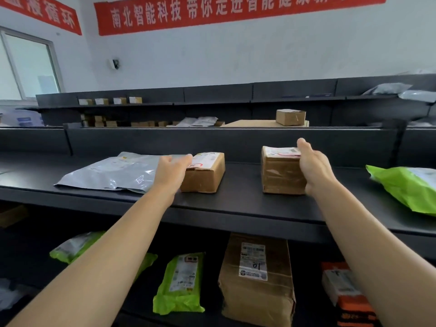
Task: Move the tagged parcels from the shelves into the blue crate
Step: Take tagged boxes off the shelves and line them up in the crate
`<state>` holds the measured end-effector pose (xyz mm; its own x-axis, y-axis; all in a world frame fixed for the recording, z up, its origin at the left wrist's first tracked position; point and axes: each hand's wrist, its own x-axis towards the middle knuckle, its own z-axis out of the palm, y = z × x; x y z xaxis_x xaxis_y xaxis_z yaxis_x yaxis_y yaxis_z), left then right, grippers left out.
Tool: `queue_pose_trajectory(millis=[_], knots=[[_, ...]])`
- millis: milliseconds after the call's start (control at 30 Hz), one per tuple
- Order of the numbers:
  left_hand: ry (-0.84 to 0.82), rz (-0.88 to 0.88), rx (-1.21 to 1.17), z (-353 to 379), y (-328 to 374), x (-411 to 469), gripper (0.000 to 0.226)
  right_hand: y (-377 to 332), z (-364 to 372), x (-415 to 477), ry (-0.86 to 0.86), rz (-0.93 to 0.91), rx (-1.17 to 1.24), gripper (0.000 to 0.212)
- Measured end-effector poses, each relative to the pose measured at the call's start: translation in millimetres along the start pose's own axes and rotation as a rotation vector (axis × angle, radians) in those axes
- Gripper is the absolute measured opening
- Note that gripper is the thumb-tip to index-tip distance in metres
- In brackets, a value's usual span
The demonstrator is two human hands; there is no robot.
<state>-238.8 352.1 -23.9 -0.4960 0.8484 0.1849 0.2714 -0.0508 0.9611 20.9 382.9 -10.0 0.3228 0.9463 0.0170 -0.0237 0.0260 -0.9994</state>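
Note:
Two brown cardboard parcels with labels on top sit on the dark upper shelf [236, 206]. My left hand [171, 172] reaches to the left side of the flat box [207, 174], fingers at its top left corner; whether they hold it I cannot tell. My right hand [313, 166] lies against the right side of the taller taped box [280, 172], thumb up along its top right edge. The blue crate is not in view.
A grey plastic mailer [111, 172] lies left of the flat box. A green mailer [405, 187] lies at the shelf's right end. The lower shelf holds green mailers [180, 282], a large brown parcel [257, 279] and an orange-white parcel [344, 291]. More shelves with boxes stand behind.

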Motion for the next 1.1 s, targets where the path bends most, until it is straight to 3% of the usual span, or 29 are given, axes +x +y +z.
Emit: queue_pose_trajectory(millis=[133,233,333,467,633,767,867,967,1100], knots=[[-0.136,0.012,0.035,13,-7,7,0.065,5,5,7,-0.095,0.001,-0.097,0.064],[-0.21,0.047,0.041,23,-9,14,0.059,6,9,10,-0.129,-0.011,-0.143,0.054],[-0.283,0.054,0.001,36,-9,12,0.064,9,17,11,-0.169,-0.021,-0.165,0.058],[-0.3,0.07,-0.029,53,-11,9,0.055,12,24,8,-0.171,-0.049,-0.185,0.067],[-0.338,0.002,-0.167,60,-3,8,0.065,14,21,6,-0.158,-0.066,-0.112,0.055],[-0.347,-0.066,-0.418,58,-1,11,0.022,9,17,3,-0.146,-0.021,0.034,0.06],[-0.293,-0.091,-0.439,56,0,9,0.005,8,11,2,-0.138,-0.012,0.15,0.048],[-0.31,-0.057,-0.457,55,3,5,0.019,12,3,-1,-0.122,-0.043,0.191,0.033],[-0.38,0.091,-0.459,57,10,-5,0.046,13,-11,-10,-0.155,-0.032,0.359,0.035]])
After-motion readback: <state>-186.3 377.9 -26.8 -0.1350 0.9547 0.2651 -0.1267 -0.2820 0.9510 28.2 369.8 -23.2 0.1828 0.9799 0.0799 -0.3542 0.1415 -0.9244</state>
